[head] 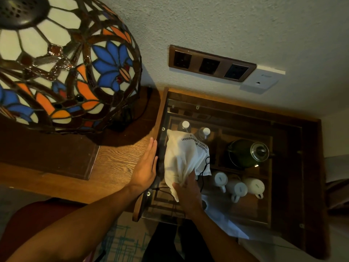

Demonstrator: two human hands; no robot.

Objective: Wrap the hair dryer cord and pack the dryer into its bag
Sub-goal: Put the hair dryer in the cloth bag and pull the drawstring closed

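A white cloth bag [181,157] with black lettering lies on the glass top of a low wooden cabinet [294,129]. It bulges as if something is inside; the hair dryer itself is hidden. My right hand [187,190] grips the bag's gathered lower end. A thin black cord [204,168] loops out beside the bag and runs down past my wrist. My left hand [146,165] rests flat, fingers together, on the edge of the wooden desk [113,159] just left of the bag, holding nothing.
Under the glass sit two capped water bottles [186,125], a dark kettle [247,153] and three white mugs [238,187]. A large stained-glass lamp [62,61] fills the desk's left. Wall sockets [209,65] are above the cabinet. A red chair [37,212] is at lower left.
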